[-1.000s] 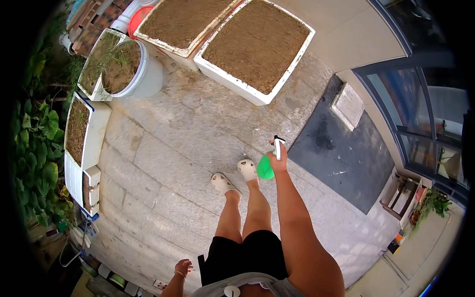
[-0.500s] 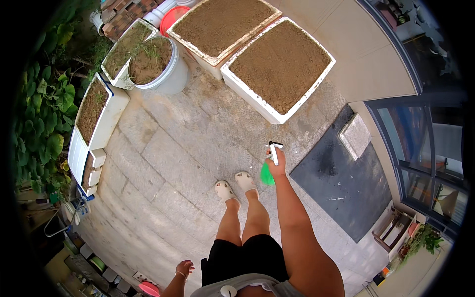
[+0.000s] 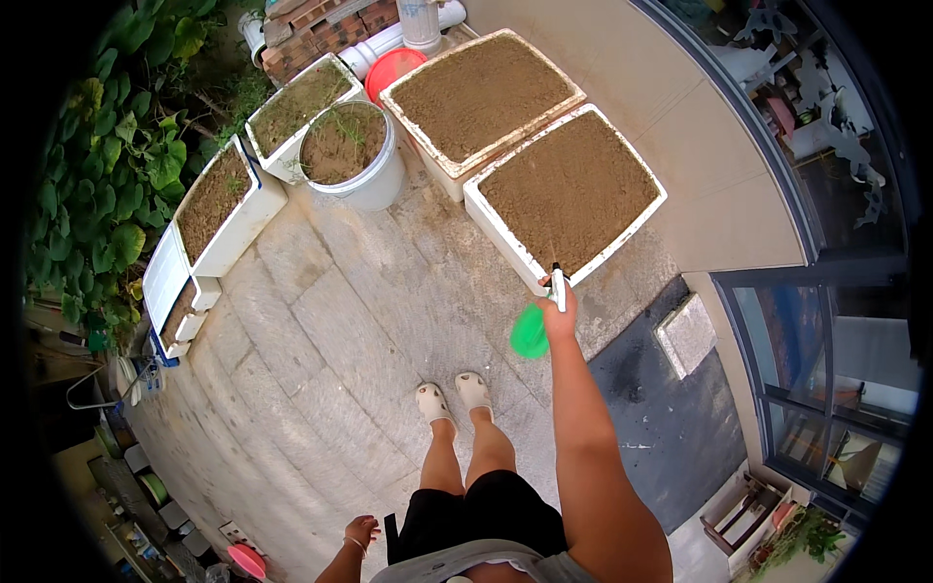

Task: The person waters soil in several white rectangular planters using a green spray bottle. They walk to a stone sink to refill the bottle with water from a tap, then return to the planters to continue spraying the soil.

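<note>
My right hand (image 3: pixel 558 316) is closed around the neck of a green spray bottle (image 3: pixel 530 331) with a white and black spray head, my arm stretched out forward. The nozzle points away from me, by the near edge of a white foam box (image 3: pixel 506 233) filled with brown soil (image 3: pixel 573 189). In this view the spray head overlaps the box's front rim; whether they touch I cannot tell. Down at my left side hangs my left hand (image 3: pixel 362 531), its fingers loosely bent and apart, with nothing visible in them.
Beyond stands a second soil-filled foam box (image 3: pixel 486 92). Left of it are a round white bucket of soil (image 3: pixel 374 183), a red basin (image 3: pixel 394 68) and smaller planters (image 3: pixel 225 228). A dark mat (image 3: pixel 666 418) with a pale slab (image 3: pixel 686 336) lies right, beside glazed doors (image 3: pixel 826 360).
My right hand and the spray bottle have moved forward to the near foam box, and more of the green bottle shows. The view has shifted forward. My left hand still hangs low.
</note>
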